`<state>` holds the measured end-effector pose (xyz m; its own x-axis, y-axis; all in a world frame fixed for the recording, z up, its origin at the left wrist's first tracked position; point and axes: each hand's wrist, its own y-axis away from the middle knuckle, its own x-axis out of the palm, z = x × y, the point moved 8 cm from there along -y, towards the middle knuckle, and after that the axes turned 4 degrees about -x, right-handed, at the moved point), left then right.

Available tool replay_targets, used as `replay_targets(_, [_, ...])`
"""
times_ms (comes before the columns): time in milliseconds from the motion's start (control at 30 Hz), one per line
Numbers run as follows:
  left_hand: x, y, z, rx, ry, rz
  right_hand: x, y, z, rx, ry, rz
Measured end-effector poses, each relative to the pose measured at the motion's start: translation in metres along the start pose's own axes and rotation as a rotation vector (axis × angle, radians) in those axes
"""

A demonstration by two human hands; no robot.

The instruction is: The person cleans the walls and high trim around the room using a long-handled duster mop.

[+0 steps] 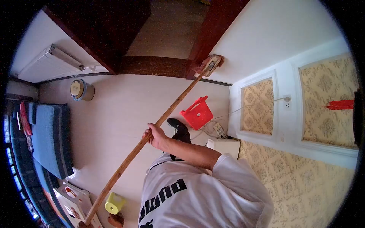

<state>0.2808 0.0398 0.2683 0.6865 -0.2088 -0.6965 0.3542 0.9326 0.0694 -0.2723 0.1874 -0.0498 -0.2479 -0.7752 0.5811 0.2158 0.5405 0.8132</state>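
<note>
A mop with a long wooden handle (pixel 123 165) runs diagonally from the lower left to the upper middle. My right hand (pixel 155 136) is closed around the middle of the handle. At the bottom edge, a sliver of what looks like my left hand (pixel 82 225) wraps the handle's near end; most of it is cut off. The mop head (pixel 211 65), pale with reddish-brown edges, is at the foot of the dark door frame (pixel 197 57), beside the white wall.
A red plastic stool (pixel 198 113) stands near my foot, beside a power strip (pixel 219 130) with a trailing cable and a white box (pixel 223 146). A bin (pixel 82 90), blue sofa (pixel 49 140), yellow stool (pixel 115 203) and white table (pixel 78 201) lie leftward. A raised threshold (pixel 152 65) crosses the doorway.
</note>
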Motion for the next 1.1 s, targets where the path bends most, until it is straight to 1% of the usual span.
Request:
replay_targets(100, [0.018,0.009,0.002,-0.017,0.018,0.076,0.011,0.038,-0.012,-0.009,0.180,-0.052])
replay_targets(133, [0.023,0.012,0.001,-0.016,0.024,0.099,0.017,0.050,-0.014,-0.009,0.176,-0.057])
replay_targets(200, [0.032,0.017,-0.002,-0.011,0.034,0.135,0.027,0.071,-0.018,0.000,0.276,0.005])
replay_targets(267, [0.041,0.021,-0.009,-0.006,0.055,0.156,0.015,0.055,-0.021,-0.018,0.285,0.000])
replay_targets(333, [0.051,0.028,-0.016,0.002,0.077,0.176,0.006,0.046,-0.012,-0.085,0.317,-0.071])
replay_targets(400, [0.061,0.031,-0.025,0.017,0.105,0.185,-0.008,0.023,-0.009,-0.076,0.336,-0.080])
replay_targets(467, [0.070,0.033,-0.031,0.029,0.134,0.181,-0.042,-0.010,-0.015,-0.028,0.274,-0.224])
replay_targets(500, [0.071,0.033,-0.035,0.041,0.146,0.185,-0.046,-0.017,-0.012,0.022,0.279,-0.229])
replay_targets(533, [0.068,0.030,-0.035,0.037,0.148,0.185,-0.054,-0.030,-0.010,0.014,0.250,-0.251])
replay_targets(600, [0.065,0.019,-0.044,0.022,0.147,0.362,-0.050,-0.033,-0.009,0.005,0.262,-0.234])
replay_targets(633, [0.061,0.019,-0.038,-0.065,0.214,0.414,-0.048,-0.028,-0.011,0.004,0.265,-0.231])
replay_targets(700, [0.072,0.024,-0.021,-0.085,0.166,0.397,-0.035,-0.007,-0.017,-0.012,0.253,-0.166])
replay_targets(733, [0.078,0.030,-0.009,-0.106,0.115,0.386,-0.026,0.006,-0.017,-0.008,0.252,-0.168])
replay_targets(767, [0.077,0.035,0.002,-0.132,0.213,0.338,-0.017,0.021,-0.022,-0.010,0.221,-0.140])
replay_targets(800, [0.079,0.040,0.006,-0.132,0.207,0.342,-0.010,0.029,-0.022,-0.019,0.194,-0.108])
replay_targets(867, [0.081,0.041,0.002,-0.045,0.001,0.301,-0.011,0.027,-0.017,-0.022,0.232,-0.108])
replay_targets(900, [0.089,0.048,-0.002,-0.048,0.000,0.306,-0.016,0.021,-0.014,-0.014,0.265,-0.124])
replay_targets(933, [0.092,0.053,-0.011,-0.056,0.028,0.185,-0.021,0.013,-0.011,-0.006,0.300,-0.138])
replay_targets(967, [0.090,0.054,-0.017,-0.061,0.056,0.059,-0.035,-0.011,-0.014,0.025,0.287,-0.100])
replay_targets(1000, [0.093,0.049,-0.020,-0.063,0.057,0.056,-0.043,-0.024,-0.013,0.023,0.287,-0.097])
replay_targets(1067, [0.130,0.042,-0.027,-0.086,0.060,0.492,-0.050,-0.035,-0.016,0.088,0.318,-0.063])
replay_targets(1100, [0.141,0.040,-0.034,-0.080,0.065,0.486,-0.049,-0.027,-0.014,0.099,0.335,-0.103])
